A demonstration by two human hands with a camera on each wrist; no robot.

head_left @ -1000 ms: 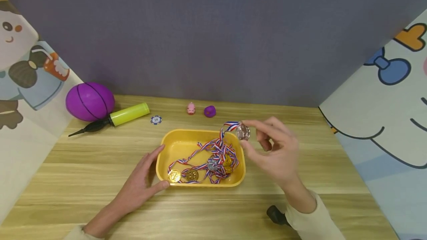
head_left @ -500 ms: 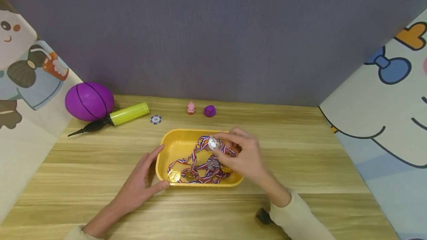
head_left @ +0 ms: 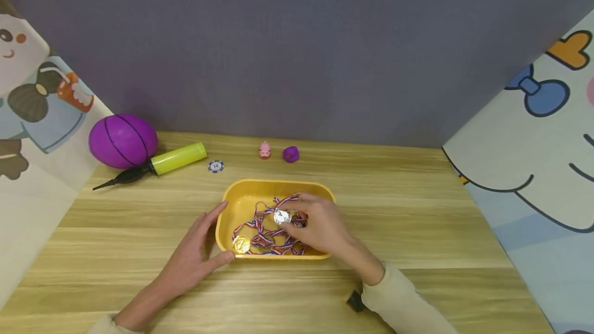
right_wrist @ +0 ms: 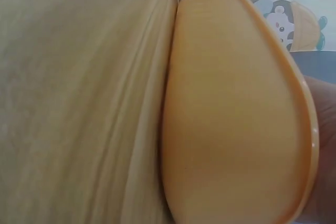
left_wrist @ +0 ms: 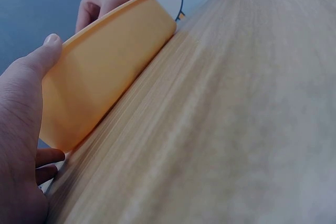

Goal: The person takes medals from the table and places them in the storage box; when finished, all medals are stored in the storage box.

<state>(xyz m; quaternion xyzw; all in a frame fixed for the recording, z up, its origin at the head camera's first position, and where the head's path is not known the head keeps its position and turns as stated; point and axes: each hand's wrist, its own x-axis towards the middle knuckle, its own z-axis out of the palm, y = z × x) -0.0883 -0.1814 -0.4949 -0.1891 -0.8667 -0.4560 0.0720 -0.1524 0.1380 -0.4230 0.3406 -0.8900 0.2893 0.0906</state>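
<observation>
While wrist views miss it — right hand (head_left: pixel 320 228) pinches medal (head_left: pixel 281 216)

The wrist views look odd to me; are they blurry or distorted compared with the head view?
Head view: evenly lit and sharp, with glare on the silver medal. Left wrist view: tilted, the table grain soft. Right wrist view: the yellow tray fills the frame, close and blurred.

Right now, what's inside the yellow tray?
Inside the yellow tray: tangled striped ribbons, a gold medal, a silver medal pinched by the right hand, which covers the rest.
</observation>
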